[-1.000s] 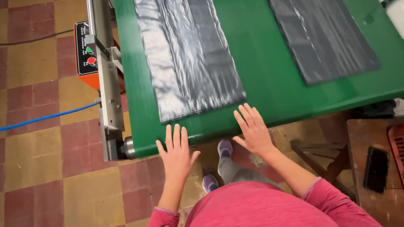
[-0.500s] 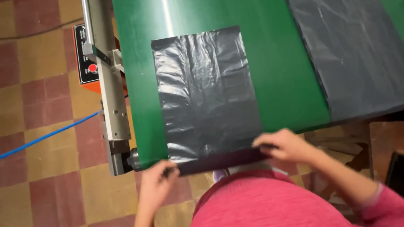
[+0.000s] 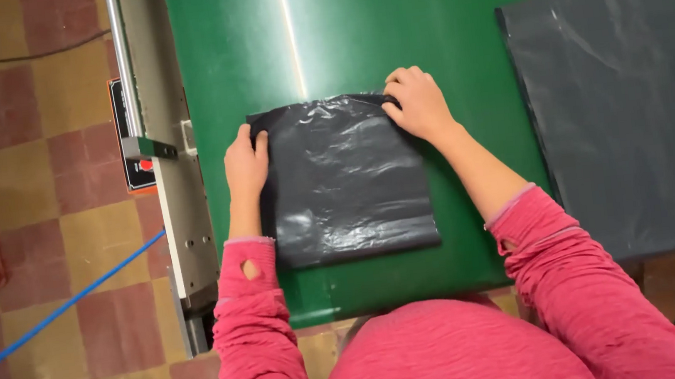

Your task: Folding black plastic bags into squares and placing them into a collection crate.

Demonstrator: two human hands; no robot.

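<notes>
Folded black bag (image 3: pixel 343 180) lies between both hands' fingers (image 3: pixel 401 82).

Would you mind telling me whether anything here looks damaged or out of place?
Only one small thing: the pink left sleeve has a hole near the cuff. The folded black bag lies square on the green table under both hands.

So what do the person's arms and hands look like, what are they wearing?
Both hands, left hand and right hand, are bare, with no gloves. The arms wear long pink-red textured knit sleeves with paler cuffs; the left sleeve has a small hole near the cuff.
</notes>
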